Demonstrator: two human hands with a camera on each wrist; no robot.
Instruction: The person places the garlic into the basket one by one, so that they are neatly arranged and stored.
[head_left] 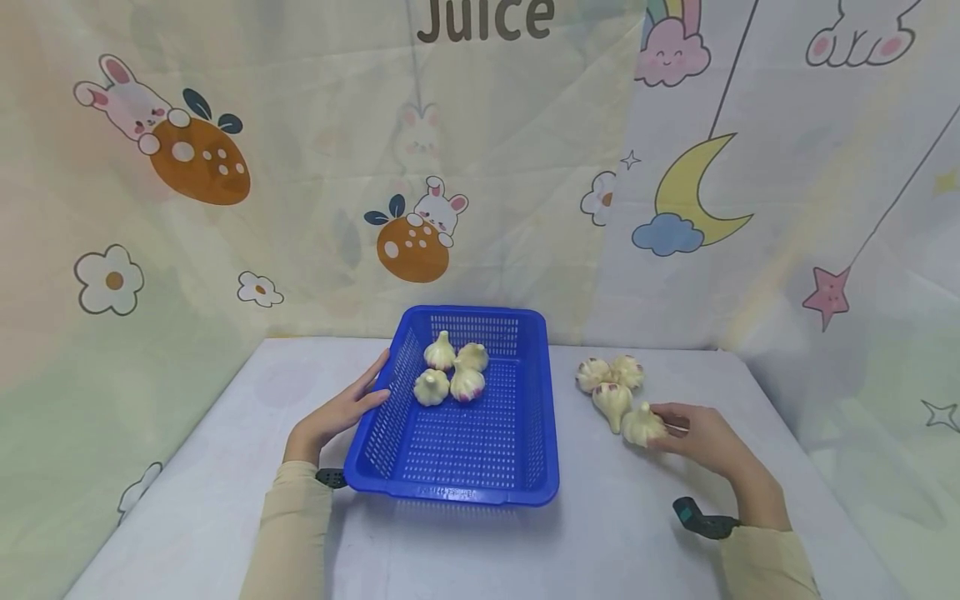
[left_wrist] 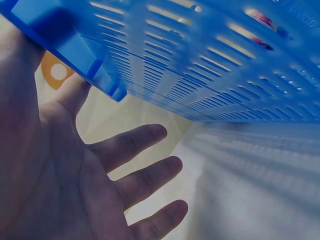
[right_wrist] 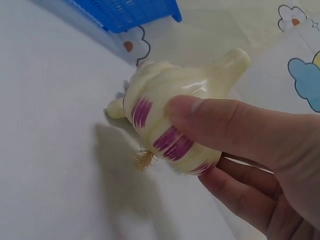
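Observation:
A blue plastic basket [head_left: 450, 492] stands mid-table with several garlic bulbs [head_left: 467, 381] inside, grouped in its far left part. My left hand [head_left: 341, 417] rests at its left rim, thumb and index finger against the edge. In the left wrist view, the other fingers [left_wrist: 142, 185] stretch out straight below the slotted wall. On the right, my right hand [head_left: 701, 435] pinches a garlic bulb [head_left: 642, 425] between thumb and fingers. The right wrist view shows this bulb's purple streaks [right_wrist: 172, 142] and dry roots; it stands over its shadow on the table.
Beside the held bulb lie 3 more garlic bulbs [head_left: 611, 396], bunched right of the basket. A white cloth covers the table [head_left: 615, 533]. Behind it hangs a curtain [head_left: 517, 208] printed with rabbits, flowers and a moon.

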